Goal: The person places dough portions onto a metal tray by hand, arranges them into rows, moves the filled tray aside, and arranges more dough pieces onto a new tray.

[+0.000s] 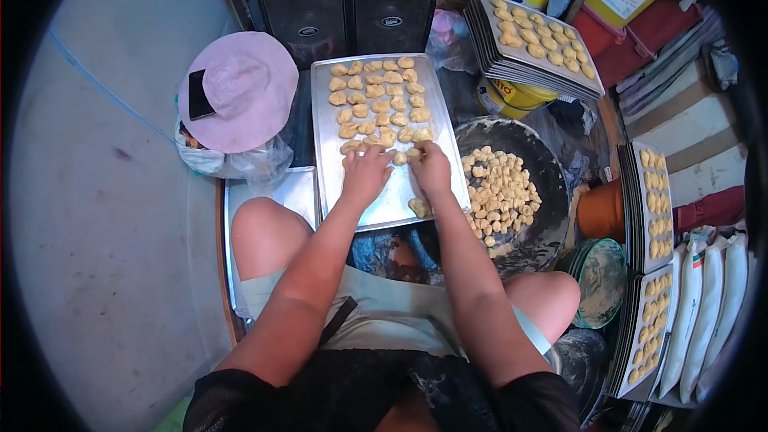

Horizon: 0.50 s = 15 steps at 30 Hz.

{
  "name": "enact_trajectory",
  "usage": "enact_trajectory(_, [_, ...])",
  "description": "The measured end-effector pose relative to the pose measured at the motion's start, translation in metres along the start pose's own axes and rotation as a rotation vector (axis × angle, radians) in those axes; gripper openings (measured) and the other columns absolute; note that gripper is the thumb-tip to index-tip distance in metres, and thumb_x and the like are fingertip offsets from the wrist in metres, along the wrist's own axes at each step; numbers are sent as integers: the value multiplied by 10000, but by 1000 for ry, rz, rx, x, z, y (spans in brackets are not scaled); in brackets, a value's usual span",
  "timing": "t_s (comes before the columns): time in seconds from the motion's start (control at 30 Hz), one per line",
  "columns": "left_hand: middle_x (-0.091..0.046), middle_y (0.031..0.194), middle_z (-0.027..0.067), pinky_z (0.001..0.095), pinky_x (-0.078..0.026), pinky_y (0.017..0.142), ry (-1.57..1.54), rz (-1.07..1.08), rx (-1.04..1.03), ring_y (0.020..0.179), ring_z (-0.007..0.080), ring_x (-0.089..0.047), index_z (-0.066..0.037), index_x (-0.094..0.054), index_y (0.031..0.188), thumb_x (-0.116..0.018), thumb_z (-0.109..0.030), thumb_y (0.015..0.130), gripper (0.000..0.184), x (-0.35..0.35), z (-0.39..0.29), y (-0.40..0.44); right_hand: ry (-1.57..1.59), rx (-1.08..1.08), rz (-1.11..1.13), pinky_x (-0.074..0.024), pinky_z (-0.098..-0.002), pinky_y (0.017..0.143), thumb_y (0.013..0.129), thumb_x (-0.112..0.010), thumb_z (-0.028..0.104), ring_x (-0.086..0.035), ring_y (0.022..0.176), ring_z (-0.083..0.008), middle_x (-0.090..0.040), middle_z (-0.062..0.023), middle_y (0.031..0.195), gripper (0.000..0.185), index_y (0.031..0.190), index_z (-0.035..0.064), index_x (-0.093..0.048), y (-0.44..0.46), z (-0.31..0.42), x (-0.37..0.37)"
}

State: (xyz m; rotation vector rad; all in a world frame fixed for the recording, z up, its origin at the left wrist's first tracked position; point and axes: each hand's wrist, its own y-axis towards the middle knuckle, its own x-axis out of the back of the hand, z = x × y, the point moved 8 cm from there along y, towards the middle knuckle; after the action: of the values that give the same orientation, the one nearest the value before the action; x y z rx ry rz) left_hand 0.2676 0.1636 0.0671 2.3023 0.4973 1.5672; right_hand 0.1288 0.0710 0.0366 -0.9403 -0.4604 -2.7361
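A metal tray [328, 180] lies in front of me, its upper part covered with rows of dough pieces [374, 91]. Over the dough at the tray's middle left is my left hand [368, 171], its fingers bent and apart. My right hand [432, 166] has its fingers pressed together at a small dough piece [400, 158] between the hands; what they grip is partly hidden. Another dough lump [418, 207] lies near the tray's lower right, beside my right wrist. Right of the tray, a wide dark pan [548, 224] holds a pile of small dough balls [502, 192].
Stacked trays of dough [540, 36] stand at the upper right, with more trays [656, 208] farther right. A pink hat [256, 96] sits at the left on plastic bags. Black speakers [348, 12] stand behind the tray. A green-rimmed sieve [600, 282] is near my right knee.
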Motion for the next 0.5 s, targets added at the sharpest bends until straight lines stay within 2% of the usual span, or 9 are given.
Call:
enact_trajectory(0.03, [-614,1113,51,449,-359,934,-5,51,-22,1118,262,-519,-154,-698,1084,-679,-220,840,253,-6,-4,2,-21,28,-8,-543,-377,733,742,-778,112,-683,804,-320,-698,-163,893,334,1046,43,-657,0,6,-4])
enact_trajectory(0.1, [-625,1122,48,449,-349,955,12,146,-19,1129,268,-520,-154,-695,1110,-666,-222,854,266,-20,-7,5,42,-91,64,-533,-394,779,734,-792,165,-664,862,-325,-675,-159,948,342,1031,60,-659,0,1,-7])
enact_trajectory(0.2, [-640,1106,46,451,-346,967,75,235,34,1124,274,-534,-148,-693,1114,-664,-216,854,270,-38,2,15,-292,98,-143,-516,-410,818,720,-811,241,-634,923,-337,-632,-155,1000,379,1031,83,-663,-12,16,37])
enact_trajectory(0.23, [-643,1101,51,455,-347,967,88,243,47,1120,277,-538,-144,-692,1114,-668,-214,850,273,-42,5,16,-448,-30,-55,-500,-419,840,697,-825,301,-604,974,-345,-588,-151,1036,412,1016,93,-668,-19,12,46])
enact_trajectory(0.27, [-646,1095,56,459,-347,967,99,254,65,1116,280,-542,-141,-691,1113,-671,-211,847,277,-46,6,13,-419,-57,70,-506,-410,823,716,-810,278,-614,943,-344,-601,-152,1004,371,1000,86,-667,-18,-13,39])
enact_trajectory(0.3, [-644,1070,59,458,-350,959,50,175,63,1110,273,-545,-136,-689,1080,-676,-206,838,253,-37,3,10,-385,-88,194,-511,-402,806,736,-795,255,-625,911,-343,-614,-153,972,330,984,78,-666,-19,-24,33])
enact_trajectory(0.37, [-640,1019,64,456,-355,945,-39,1,51,1099,257,-553,-128,-685,1013,-684,-195,820,205,-15,0,11,-208,-48,52,-518,-398,793,775,-746,177,-637,881,-346,-632,-156,943,236,964,62,-662,-12,-25,34])
enact_trajectory(0.4, [-631,991,88,456,-402,914,-12,-28,64,1066,275,-583,-112,-664,1002,-695,-191,809,211,-4,0,11,-118,-27,-20,-521,-396,787,795,-721,137,-643,866,-348,-641,-158,928,190,955,54,-659,-7,-21,36])
enact_trajectory(0.5, [-628,1035,129,469,-440,898,-29,170,257,1055,338,-585,-76,-661,1045,-695,-173,811,256,10,14,3,-17,145,-115,-527,-398,773,824,-642,28,-655,848,-354,-658,-155,902,109,933,32,-652,3,-18,25])
